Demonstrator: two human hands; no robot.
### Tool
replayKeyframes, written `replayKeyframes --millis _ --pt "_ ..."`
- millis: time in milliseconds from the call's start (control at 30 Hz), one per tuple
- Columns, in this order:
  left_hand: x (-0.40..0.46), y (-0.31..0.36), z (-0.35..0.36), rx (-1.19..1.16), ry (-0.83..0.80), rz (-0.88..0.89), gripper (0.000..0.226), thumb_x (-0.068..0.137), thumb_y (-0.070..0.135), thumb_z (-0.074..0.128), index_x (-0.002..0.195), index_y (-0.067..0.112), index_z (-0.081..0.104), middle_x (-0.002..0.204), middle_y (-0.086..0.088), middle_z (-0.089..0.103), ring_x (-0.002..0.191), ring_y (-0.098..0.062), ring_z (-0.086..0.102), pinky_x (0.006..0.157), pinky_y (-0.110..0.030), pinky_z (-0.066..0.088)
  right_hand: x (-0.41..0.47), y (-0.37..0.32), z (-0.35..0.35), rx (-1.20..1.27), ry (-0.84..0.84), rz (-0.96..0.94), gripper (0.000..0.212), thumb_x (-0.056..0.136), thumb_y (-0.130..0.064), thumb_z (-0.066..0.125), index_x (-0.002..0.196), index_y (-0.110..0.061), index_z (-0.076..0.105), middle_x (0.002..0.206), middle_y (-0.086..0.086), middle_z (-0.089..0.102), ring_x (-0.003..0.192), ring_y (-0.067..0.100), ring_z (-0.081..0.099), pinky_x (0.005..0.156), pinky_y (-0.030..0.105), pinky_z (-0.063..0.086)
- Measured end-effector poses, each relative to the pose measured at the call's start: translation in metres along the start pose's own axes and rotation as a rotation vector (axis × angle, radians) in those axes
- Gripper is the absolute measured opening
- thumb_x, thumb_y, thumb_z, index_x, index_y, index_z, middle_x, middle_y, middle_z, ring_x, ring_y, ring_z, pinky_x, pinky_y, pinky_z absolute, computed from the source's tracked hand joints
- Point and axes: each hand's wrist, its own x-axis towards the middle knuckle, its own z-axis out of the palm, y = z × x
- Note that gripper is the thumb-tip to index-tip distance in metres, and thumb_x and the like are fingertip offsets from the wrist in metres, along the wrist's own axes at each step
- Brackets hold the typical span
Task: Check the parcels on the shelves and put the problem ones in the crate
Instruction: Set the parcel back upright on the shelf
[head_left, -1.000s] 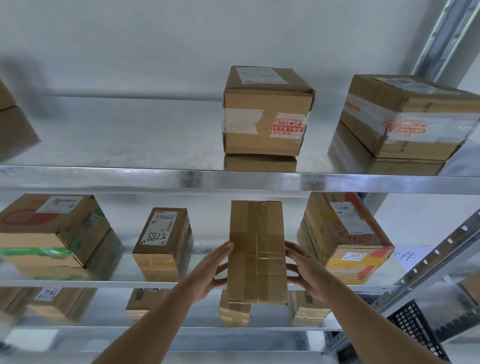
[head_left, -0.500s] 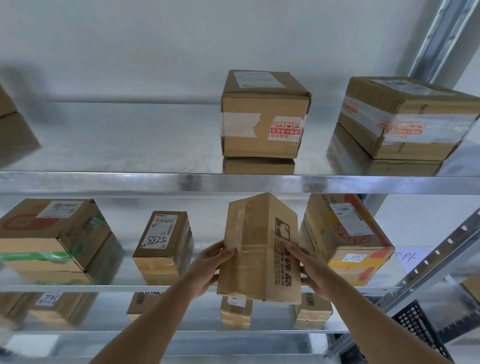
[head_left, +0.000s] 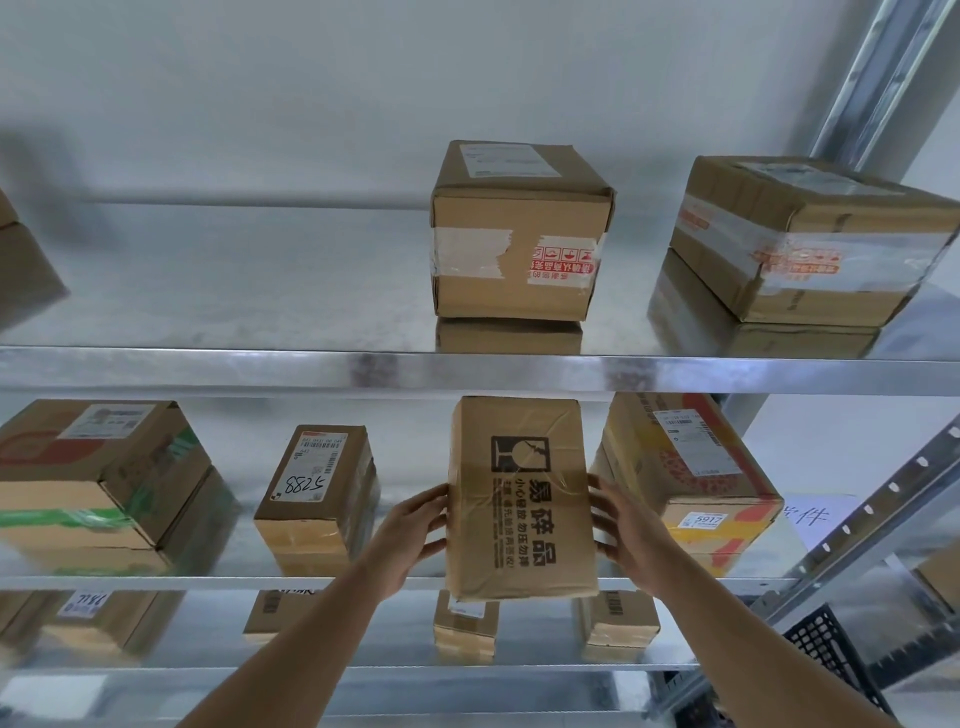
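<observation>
Box (head_left: 519, 499) is being held upright in front of the middle shelf (head_left: 156, 582), between the 5288 box (head_left: 317, 488) and the 5917 box (head_left: 691, 478), printed broken-glass face toward the camera. It is off the shelf and carried by the hands alone. Left hand (head_left: 410, 535) is pressing the left side, fingers fairly straight with the tips wrapping the edge. Right hand (head_left: 623, 525) is doing the same on the right side, fingers spread. So it's a two-sided clamp that leaves the big face unobstructed, which reads as an inspection hold: any face can be rotated up without regripping.

Clear tape is wrinkling across the front. No dent or tear is showing on this face; the other faces are hidden, so I can't judge them.

Outward: the top shelf (head_left: 467, 371) is carrying a taped box (head_left: 519, 234) and a bigger one (head_left: 800, 244) at the right. A green-banded box (head_left: 93, 478) is sitting far left on the middle shelf. Smaller boxes are lining the bottom shelf (head_left: 363, 670), blurred.

Crate (head_left: 831, 660) — black mesh — is sitting low right, past the upright (head_left: 857, 525), well apart from the held box. My read is that the check is mid-way and there's no verdict yet; if the box fails, the move is down and right around the upright.
</observation>
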Motion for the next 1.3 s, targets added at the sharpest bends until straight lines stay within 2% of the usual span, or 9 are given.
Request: replayKeyframes --millis 200,700,800,900,967,1067,1133,1200,1300 --pt "0.000 -0.003 0.001 -0.015 -0.006 -0.012 0.031 0.112 0.022 0.043 0.122 0.020 0.072 0.116 -0.008 0.077 0.114 -0.022 0.071 0.095 -0.042 0.055 0.004 0.000 0.004 -0.035 -0.018 -0.009 0.030 0.112 -0.022 0.042 0.127 -0.018 0.068 0.121 0.007 0.074 0.120 0.030 0.065 0.094 0.050 0.053" --pt "0.003 -0.004 -0.002 -0.037 -0.007 -0.021 0.029 0.111 0.027 0.045 0.124 0.019 0.071 0.115 -0.006 0.077 0.118 -0.024 0.069 0.093 -0.040 0.056 0.007 0.001 0.006 -0.077 -0.034 -0.033 0.025 0.110 -0.018 0.047 0.124 -0.016 0.068 0.115 0.008 0.076 0.117 0.029 0.068 0.090 0.046 0.051" --pt "0.004 -0.003 -0.001 -0.016 -0.028 -0.005 0.039 0.106 0.047 0.052 0.124 0.017 0.070 0.117 -0.004 0.077 0.120 -0.024 0.068 0.103 -0.046 0.052 0.010 0.005 0.004 -0.088 -0.032 -0.042 0.024 0.110 -0.019 0.048 0.124 -0.016 0.068 0.115 0.007 0.076 0.119 0.029 0.067 0.098 0.050 0.052" --pt "0.002 -0.002 0.001 -0.032 -0.075 0.013 0.055 0.095 0.066 0.057 0.130 0.024 0.066 0.123 -0.002 0.075 0.120 -0.022 0.066 0.108 -0.049 0.048 0.012 0.007 0.005 -0.119 -0.025 -0.061 0.023 0.108 -0.021 0.053 0.127 -0.023 0.065 0.121 0.006 0.074 0.127 0.030 0.062 0.108 0.056 0.044" --pt "0.001 -0.002 0.000 -0.002 -0.141 0.048 0.059 0.090 0.062 0.067 0.135 0.023 0.061 0.123 -0.005 0.074 0.118 -0.026 0.069 0.104 -0.050 0.052 0.011 0.005 0.006 -0.157 -0.023 -0.054 0.041 0.102 -0.029 0.064 0.142 -0.031 0.053 0.143 0.005 0.061 0.138 0.030 0.050 0.110 0.056 0.038" --pt "0.003 -0.005 -0.003 -0.029 -0.166 0.037 0.058 0.090 0.042 0.077 0.138 0.016 0.058 0.121 -0.011 0.075 0.114 -0.031 0.072 0.097 -0.051 0.056 0.011 0.006 0.003 -0.187 -0.051 0.063 0.109 0.075 -0.057 0.085 0.161 -0.034 0.022 0.163 0.009 0.036 0.149 0.035 0.034 0.114 0.063 0.030" --pt "0.006 -0.005 -0.003 -0.075 -0.150 0.021 0.045 0.095 0.032 0.072 0.135 0.014 0.061 0.120 -0.013 0.075 0.112 -0.031 0.073 0.093 -0.047 0.059 0.012 0.007 -0.002 -0.165 -0.126 0.095 0.128 0.055 -0.068 0.093 0.158 -0.025 0.029 0.155 0.011 0.049 0.143 0.034 0.046 0.115 0.063 0.030" --pt "0.007 -0.004 -0.001 -0.048 -0.147 0.022 0.041 0.096 0.031 0.071 0.133 0.015 0.063 0.120 -0.011 0.076 0.111 -0.029 0.074 0.095 -0.048 0.060 0.011 0.007 -0.005 -0.155 -0.176 0.065 0.118 0.049 -0.068 0.094 0.142 -0.011 0.049 0.133 0.012 0.068 0.128 0.032 0.061 0.112 0.063 0.040" --pt "0.010 0.000 0.004 0.093 -0.049 0.091 0.032 0.096 0.029 0.071 0.126 0.017 0.069 0.112 -0.003 0.079 0.100 -0.019 0.077 0.095 -0.047 0.061 0.010 0.007 -0.007 -0.054 -0.156 0.009 0.086 0.069 -0.053 0.089 0.140 -0.016 0.056 0.121 0.013 0.072 0.114 0.035 0.069 0.087 0.053 0.058"
